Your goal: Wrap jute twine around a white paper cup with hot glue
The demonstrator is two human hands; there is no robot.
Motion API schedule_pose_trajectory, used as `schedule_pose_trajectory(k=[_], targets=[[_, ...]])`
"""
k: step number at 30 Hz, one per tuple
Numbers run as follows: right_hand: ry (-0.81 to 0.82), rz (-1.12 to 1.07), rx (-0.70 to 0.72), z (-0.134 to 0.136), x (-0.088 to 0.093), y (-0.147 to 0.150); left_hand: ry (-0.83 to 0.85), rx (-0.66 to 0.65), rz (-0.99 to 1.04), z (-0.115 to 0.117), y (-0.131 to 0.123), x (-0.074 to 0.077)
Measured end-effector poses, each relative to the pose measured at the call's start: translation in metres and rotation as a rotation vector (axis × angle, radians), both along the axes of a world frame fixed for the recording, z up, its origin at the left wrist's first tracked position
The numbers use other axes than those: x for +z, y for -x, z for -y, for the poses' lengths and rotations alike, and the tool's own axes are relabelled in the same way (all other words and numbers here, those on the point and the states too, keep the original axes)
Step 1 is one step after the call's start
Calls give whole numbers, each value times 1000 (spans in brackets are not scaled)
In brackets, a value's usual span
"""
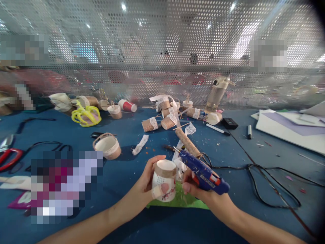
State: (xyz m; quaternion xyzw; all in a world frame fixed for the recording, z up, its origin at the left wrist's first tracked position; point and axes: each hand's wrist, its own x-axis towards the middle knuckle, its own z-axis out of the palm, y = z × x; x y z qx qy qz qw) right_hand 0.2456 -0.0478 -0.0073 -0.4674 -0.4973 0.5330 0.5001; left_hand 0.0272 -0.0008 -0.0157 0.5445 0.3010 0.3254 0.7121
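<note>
My left hand point(149, 179) is wrapped round a white paper cup point(165, 183) with a floral print and a brown twine band below its rim. The cup stands nearly upright, its mouth facing up. In my right hand point(195, 188) is a blue hot glue gun point(204, 173), its nozzle pointing up and left, above and to the right of the cup. A green sheet point(188, 198) lies beneath the cup and my right hand. Behind the glue gun rest a roll of brown twine point(188, 142) and crumpled white lace.
A twine-handled basket cup point(108, 147) stands to the left, with red-handled scissors point(10, 157) farther out. Several twine-wrapped cups point(169, 121) are heaped at the back near a clear bottle point(217, 95). A black cord point(254, 166) loops across the right; white boards point(291, 128) lie beyond.
</note>
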Motion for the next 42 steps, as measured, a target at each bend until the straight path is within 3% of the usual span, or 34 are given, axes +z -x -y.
schedule_pose_trajectory(k=[11, 24, 42], targets=[[-89, 100, -77, 0, 2, 0, -15, -21, -36, 0, 1, 1], [-122, 21, -85, 2, -3, -1, 39, -66, -20, 1, 2, 4], [-64, -51, -93, 0, -3, 3, 110, -102, 70, 4, 0, 7]])
